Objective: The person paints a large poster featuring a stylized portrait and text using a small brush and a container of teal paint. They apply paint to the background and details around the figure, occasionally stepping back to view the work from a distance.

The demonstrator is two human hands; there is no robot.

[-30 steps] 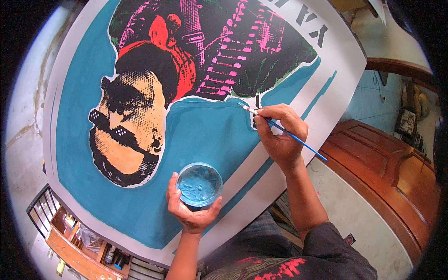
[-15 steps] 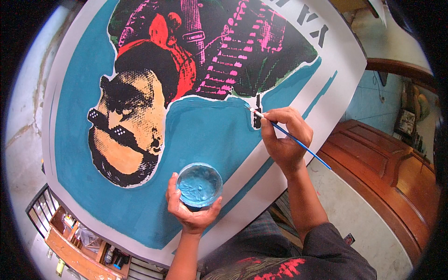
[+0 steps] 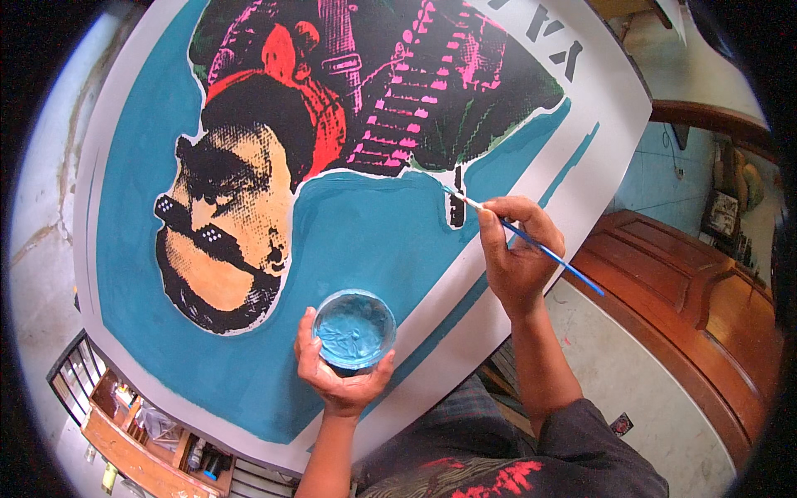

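Note:
A large painting (image 3: pixel 374 241) on white board or paper lies before me, showing a figure with a red headscarf and dark, pink-patterned clothing on a teal background. My left hand (image 3: pixel 344 378) cups a round clear tub of teal paint (image 3: pixel 355 329) over the lower part of the painting. Between the thumb and fingers of my right hand (image 3: pixel 523 253) is a thin blue paintbrush (image 3: pixel 540 246). Its tip is at the narrow black, white-edged shape below the dark clothing; whether the bristles touch the surface I cannot tell.
Past the painting's right edge is a brown wooden panelled piece (image 3: pixel 664 290). At the lower left stands a wooden drawer unit (image 3: pixel 141 452) with bottles and small items, beside a black metal rack (image 3: pixel 70 373). Dark lettering marks the upper right white border.
My right hand has moved slightly right and down with the paintbrush, taking its tip from the teal area onto the black shape's edge. The left hand and tub stay put.

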